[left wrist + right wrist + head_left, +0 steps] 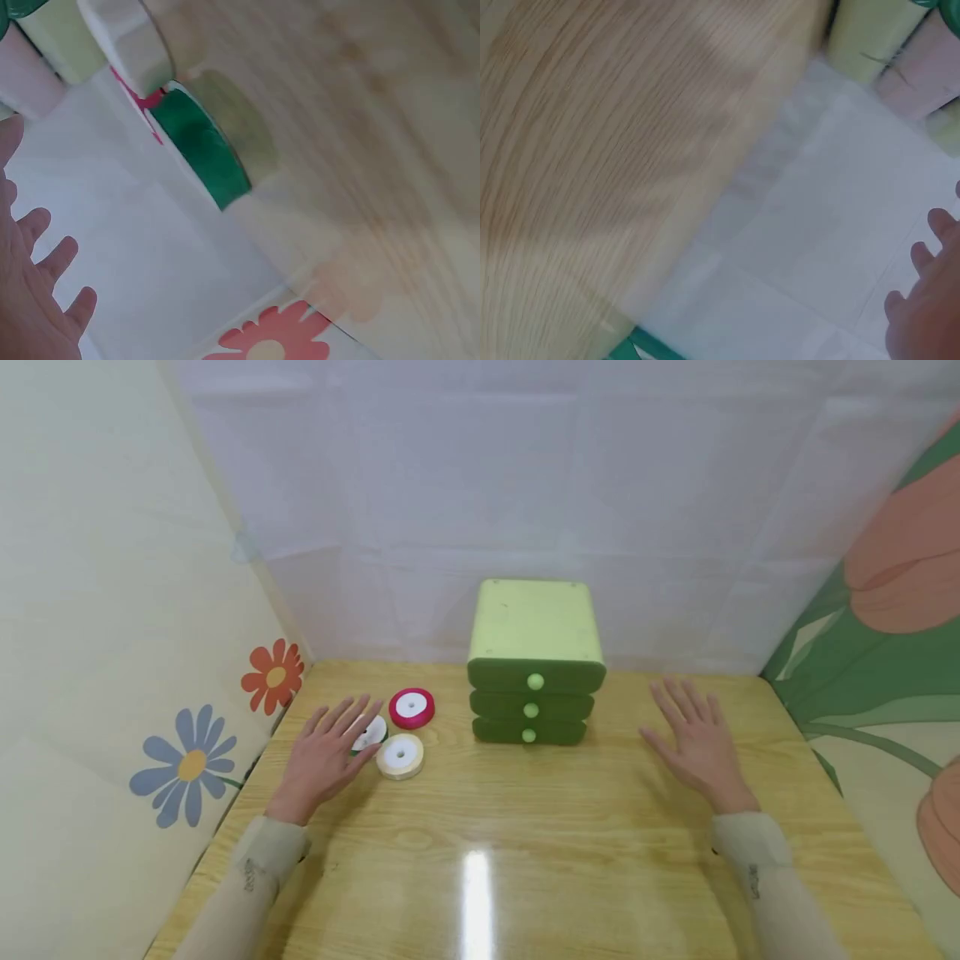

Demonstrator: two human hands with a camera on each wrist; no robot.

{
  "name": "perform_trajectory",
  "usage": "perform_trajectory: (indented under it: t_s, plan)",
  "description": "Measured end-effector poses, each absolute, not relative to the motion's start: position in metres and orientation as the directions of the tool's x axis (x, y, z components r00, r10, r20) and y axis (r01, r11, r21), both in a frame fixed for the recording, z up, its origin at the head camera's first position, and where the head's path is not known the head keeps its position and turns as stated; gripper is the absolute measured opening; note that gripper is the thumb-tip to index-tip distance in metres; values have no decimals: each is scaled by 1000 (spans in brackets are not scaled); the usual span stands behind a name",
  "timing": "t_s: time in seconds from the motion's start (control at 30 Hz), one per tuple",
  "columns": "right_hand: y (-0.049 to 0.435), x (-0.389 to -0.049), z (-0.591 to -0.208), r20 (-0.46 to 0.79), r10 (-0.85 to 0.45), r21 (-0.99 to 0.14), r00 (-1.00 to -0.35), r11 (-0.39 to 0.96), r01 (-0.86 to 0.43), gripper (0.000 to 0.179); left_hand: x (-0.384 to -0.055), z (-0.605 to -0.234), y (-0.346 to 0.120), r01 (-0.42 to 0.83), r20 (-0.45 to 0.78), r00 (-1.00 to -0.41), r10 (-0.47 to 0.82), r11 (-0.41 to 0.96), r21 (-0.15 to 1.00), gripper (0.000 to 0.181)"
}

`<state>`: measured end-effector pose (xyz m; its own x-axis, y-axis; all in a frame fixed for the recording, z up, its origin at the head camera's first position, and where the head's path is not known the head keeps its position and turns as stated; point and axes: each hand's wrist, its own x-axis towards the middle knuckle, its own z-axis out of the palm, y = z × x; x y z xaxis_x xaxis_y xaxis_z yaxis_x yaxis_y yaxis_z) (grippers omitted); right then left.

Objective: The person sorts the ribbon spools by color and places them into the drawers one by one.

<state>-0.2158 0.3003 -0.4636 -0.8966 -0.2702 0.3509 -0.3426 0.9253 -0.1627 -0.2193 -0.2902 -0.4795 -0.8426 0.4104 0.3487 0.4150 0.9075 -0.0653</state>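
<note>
My left hand (324,760) is held with fingers spread, partly covering a green ribbon spool (372,732) in the head view. That spool's green ribbon (199,144) shows plainly in the left wrist view. Beside it lie a cream ribbon spool (401,756) and a red ribbon spool (412,707), both flat on the table. On the other side, my right hand (701,747) has its fingers spread and holds nothing. Between the hands stands a small green drawer cabinet (537,660) with three drawers, all pushed in, each with a round light-green knob.
The wooden table (420,860) carries a bright light reflection near its front. A white cloth wall (525,485) rises behind the cabinet. Flower-printed panels (90,652) border the left and right sides.
</note>
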Motion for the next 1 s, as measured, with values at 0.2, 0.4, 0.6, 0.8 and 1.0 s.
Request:
perform_trajectory:
  t_s: [0.2, 0.4, 0.6, 0.8, 1.0]
  plan:
    - [285, -217, -457, 418, -258, -310, -871, 861, -403, 73, -232, -466, -275, 466, 397, -807, 437, 884, -26, 82]
    - [265, -216, -441, 453, -235, -410, -860, 801, -435, 69, -248, -440, -253, 508, 451, -767, 456, 861, -7, 83]
    - [243, -212, -428, 489, -220, -499, -844, 723, -478, 65, -268, -416, -228, 565, 507, -727, 464, 823, 57, 76]
    - [223, -212, -422, 533, -233, -576, -813, 604, -551, 60, -287, -398, -203, 620, 524, -715, 463, 766, 169, 68]
    - [205, -213, -416, 581, -215, -621, -785, 506, -599, 55, -298, -390, -181, 647, 510, -715, 479, 729, 222, 66]
